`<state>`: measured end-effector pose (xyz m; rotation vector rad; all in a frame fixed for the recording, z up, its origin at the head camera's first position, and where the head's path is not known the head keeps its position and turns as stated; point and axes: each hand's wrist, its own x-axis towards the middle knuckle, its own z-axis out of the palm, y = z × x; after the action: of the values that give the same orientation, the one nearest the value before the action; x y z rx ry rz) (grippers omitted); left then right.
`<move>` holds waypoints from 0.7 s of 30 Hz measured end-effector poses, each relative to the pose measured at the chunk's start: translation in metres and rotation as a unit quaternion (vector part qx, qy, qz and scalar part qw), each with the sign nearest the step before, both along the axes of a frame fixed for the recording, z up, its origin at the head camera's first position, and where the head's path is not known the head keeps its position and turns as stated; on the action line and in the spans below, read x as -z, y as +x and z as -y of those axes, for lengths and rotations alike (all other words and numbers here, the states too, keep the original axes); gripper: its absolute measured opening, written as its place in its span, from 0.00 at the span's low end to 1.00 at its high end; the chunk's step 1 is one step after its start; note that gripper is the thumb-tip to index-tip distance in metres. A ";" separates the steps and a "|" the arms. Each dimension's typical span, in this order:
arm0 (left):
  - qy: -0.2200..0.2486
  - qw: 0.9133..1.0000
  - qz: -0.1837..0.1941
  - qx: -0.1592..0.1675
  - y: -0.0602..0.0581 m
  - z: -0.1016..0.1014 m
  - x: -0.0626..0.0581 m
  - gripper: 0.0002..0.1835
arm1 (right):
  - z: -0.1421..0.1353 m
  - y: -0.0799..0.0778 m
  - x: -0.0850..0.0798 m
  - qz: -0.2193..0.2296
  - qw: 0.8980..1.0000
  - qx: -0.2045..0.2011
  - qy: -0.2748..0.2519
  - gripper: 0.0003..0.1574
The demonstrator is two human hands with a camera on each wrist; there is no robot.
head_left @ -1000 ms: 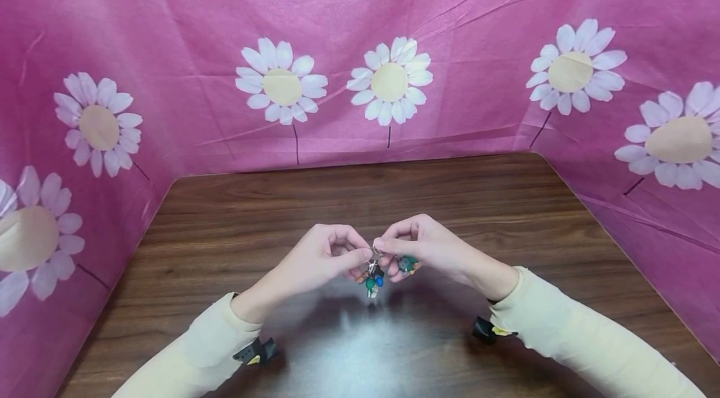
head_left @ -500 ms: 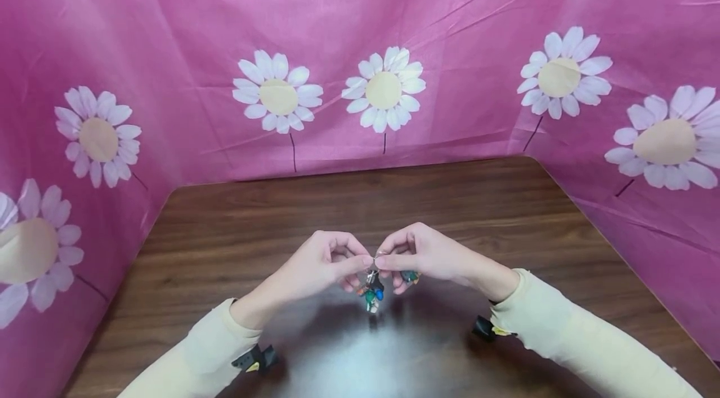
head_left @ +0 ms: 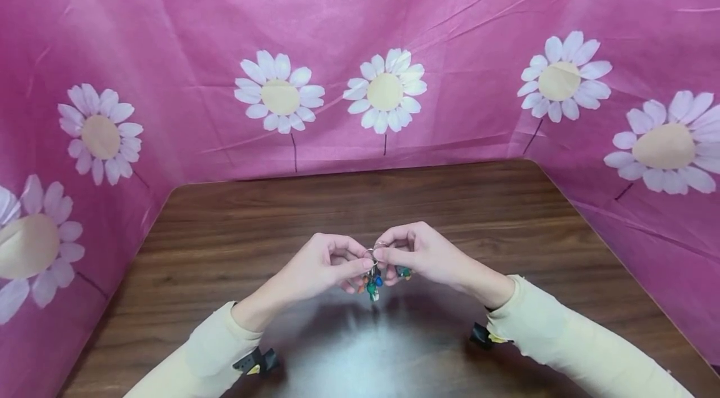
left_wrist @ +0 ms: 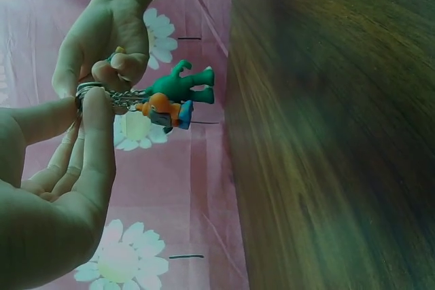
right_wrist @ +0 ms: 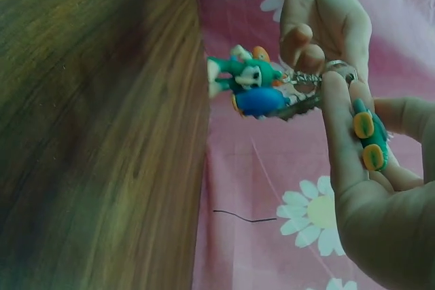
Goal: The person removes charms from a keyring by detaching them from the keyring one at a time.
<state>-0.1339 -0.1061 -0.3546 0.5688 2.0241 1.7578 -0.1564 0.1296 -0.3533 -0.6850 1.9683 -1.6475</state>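
Between thumb and fingertips, my left hand point(head_left: 323, 265) pinches a metal key ring point(head_left: 369, 253). My right hand point(head_left: 430, 255) pinches metal rings too, right beside it. On short chains below hang small toy keychains: a green figure point(left_wrist: 180, 87), an orange-and-blue one point(left_wrist: 165, 108) and, in the right wrist view, a rounded blue one point(right_wrist: 260, 101). Next to them is a flat dark piece with a jagged edge point(right_wrist: 299, 108), perhaps a key. Another green keychain figure with orange feet point(right_wrist: 370, 140) lies against my right fingers. Fingertips partly hide how the rings join.
Both hands are above a dark brown wooden table point(head_left: 253, 210). A pink cloth with white daisies point(head_left: 337, 23) encloses its back and sides. Black straps point(head_left: 255, 360) sit around the cream sleeves near each wrist.
The fingertips close together over the rings half a second ago, then part slightly, showing ring loops again. The hanging keychains shift a little. Both hands keep their pinch.
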 end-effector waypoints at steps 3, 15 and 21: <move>-0.003 1.000 -0.006 -0.010 0.000 0.000 0.000 0.08 | 0.000 0.000 0.001 -0.008 1.000 0.015 -0.004 0.12; 0.019 1.000 -0.015 -0.019 -0.005 -0.002 0.011 0.11 | -0.003 -0.006 0.006 0.021 0.999 0.035 -0.020 0.15; 0.029 0.999 -0.015 -0.026 -0.009 -0.002 0.010 0.11 | -0.003 -0.010 0.006 0.026 0.999 0.041 -0.007 0.15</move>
<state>-0.1433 -0.1037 -0.3648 0.5691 2.0296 1.8543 -0.1664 0.1328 -0.3591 -0.5681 1.9731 -1.7114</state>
